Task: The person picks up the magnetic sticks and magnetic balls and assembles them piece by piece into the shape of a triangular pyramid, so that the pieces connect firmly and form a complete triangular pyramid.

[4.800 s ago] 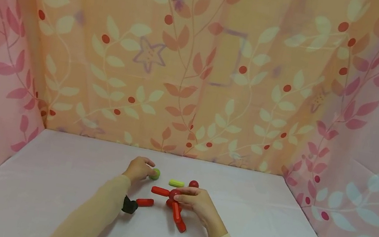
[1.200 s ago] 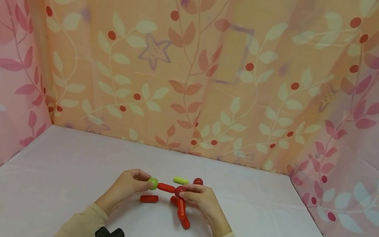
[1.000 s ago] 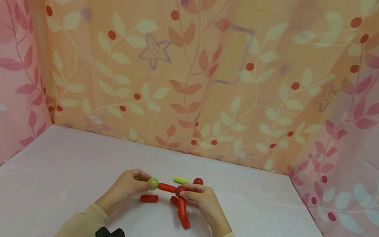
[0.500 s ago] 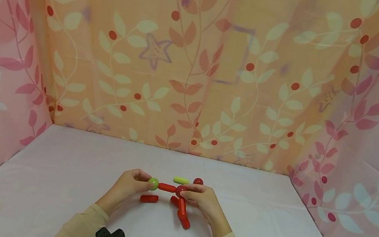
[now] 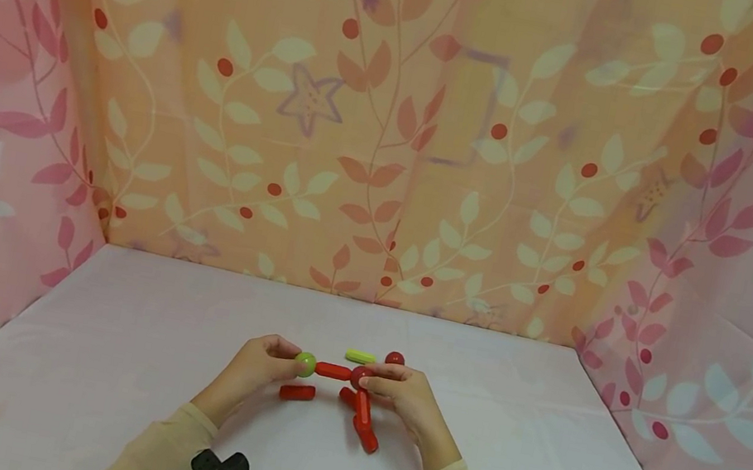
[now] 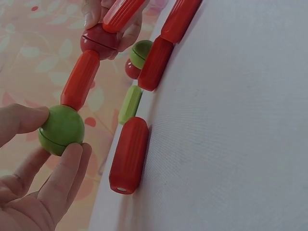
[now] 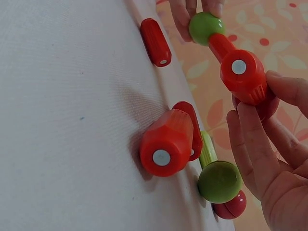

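My left hand (image 5: 258, 369) pinches a green ball (image 6: 61, 130) between thumb and fingertips. My right hand (image 5: 410, 409) grips a dark red ball (image 6: 98, 41) the same way. Between the balls runs a red magnetic rod (image 5: 333, 371), its ends against both. A second red rod (image 7: 244, 79) sticks out from the red ball towards the viewer, showing a round metal disc at its free end. The joined pieces are held up over the white table (image 5: 180, 318). Part of the red ball is hidden by fingers in the right wrist view.
One loose red rod (image 5: 297, 392) lies left of the joined pieces. Two more red rods, one nearer (image 7: 166, 142) and one behind (image 7: 195, 127), lie below my right hand. Farther back are a yellow-green rod (image 5: 360, 356), another green ball (image 7: 219, 182) and another red ball (image 5: 395, 358).
Earlier my left hand was on the green ball at the table's left, apart from the rod. It has since brought the ball to the rod's end. Over the last second the hands hardly move.
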Tool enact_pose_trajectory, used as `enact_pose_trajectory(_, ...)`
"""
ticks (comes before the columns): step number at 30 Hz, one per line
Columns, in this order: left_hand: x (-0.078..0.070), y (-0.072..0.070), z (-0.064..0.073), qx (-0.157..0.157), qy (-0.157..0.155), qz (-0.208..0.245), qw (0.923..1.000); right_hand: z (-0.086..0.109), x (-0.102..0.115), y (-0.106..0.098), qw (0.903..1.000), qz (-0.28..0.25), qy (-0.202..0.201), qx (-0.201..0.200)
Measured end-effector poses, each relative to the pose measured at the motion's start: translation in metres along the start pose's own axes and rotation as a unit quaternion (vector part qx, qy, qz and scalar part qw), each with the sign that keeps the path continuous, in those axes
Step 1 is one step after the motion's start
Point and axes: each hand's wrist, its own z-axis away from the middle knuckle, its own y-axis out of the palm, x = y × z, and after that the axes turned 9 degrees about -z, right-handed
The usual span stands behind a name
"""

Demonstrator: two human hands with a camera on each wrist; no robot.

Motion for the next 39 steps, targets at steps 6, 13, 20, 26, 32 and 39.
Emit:
enact_pose_trajectory(6, -0.0012, 0.0002, -0.0004, 0.005, -0.007, 0.0, 1.0, 0.0002, 0.0004, 0.0002, 1.0, 0.0, 0.002, -0.003)
enact_pose_trajectory(13, -0.0016, 0.0001, -0.0012, 0.004, -0.004, 0.001, 1.0, -0.001, 0.0002, -0.0006, 1.0, 0.0, 0.004, -0.007)
enact_pose_trajectory(20, -0.0008, 0.0009, -0.0012, 0.002, -0.002, -0.003, 1.0, -0.0012, 0.0001, -0.0011, 1.0, 0.003, 0.002, -0.007)
enact_pose_trajectory(26, -0.0006, 0.0015, -0.0026, 0.001, -0.003, 0.002, 1.0, -0.0024, -0.0004, -0.0013, 0.9999, 0.002, 0.003, -0.009)
enact_pose_trajectory(32, 0.0009, 0.002, -0.0024, 0.001, -0.006, -0.002, 1.0, -0.0024, -0.0015, -0.0014, 0.9999, 0.002, 0.006, -0.011)
enact_pose_trajectory(39, 0.0015, 0.002, -0.0016, -0.001, -0.008, -0.002, 1.0, -0.0012, -0.001, -0.0009, 0.9999, -0.002, 0.007, -0.007)
